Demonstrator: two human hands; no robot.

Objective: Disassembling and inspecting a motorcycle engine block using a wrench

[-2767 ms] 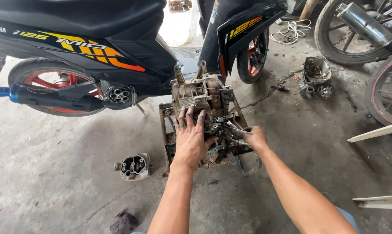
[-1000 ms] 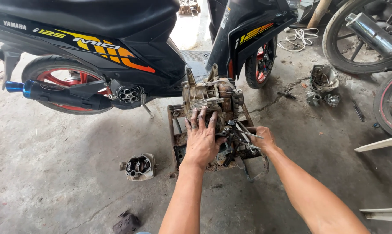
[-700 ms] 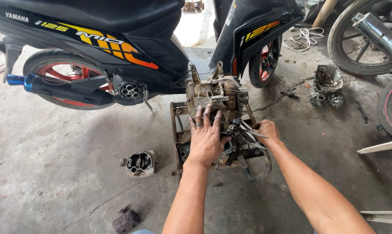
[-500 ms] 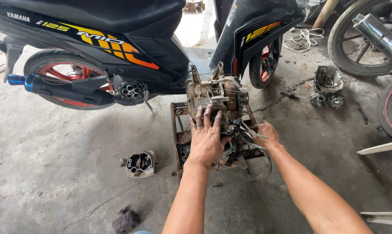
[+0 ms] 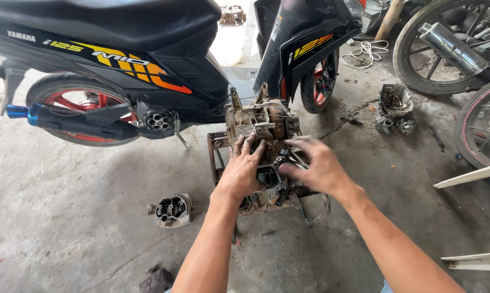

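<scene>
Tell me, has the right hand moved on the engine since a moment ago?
Yes. The right hand shifted left across the engine block, toward the left hand pressed there.

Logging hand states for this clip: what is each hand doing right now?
Left hand: open, fingers spread flat on the rusty, grimy metal engine block.
Right hand: fingers curled over the engine's centre; any grip cannot be told.
</scene>
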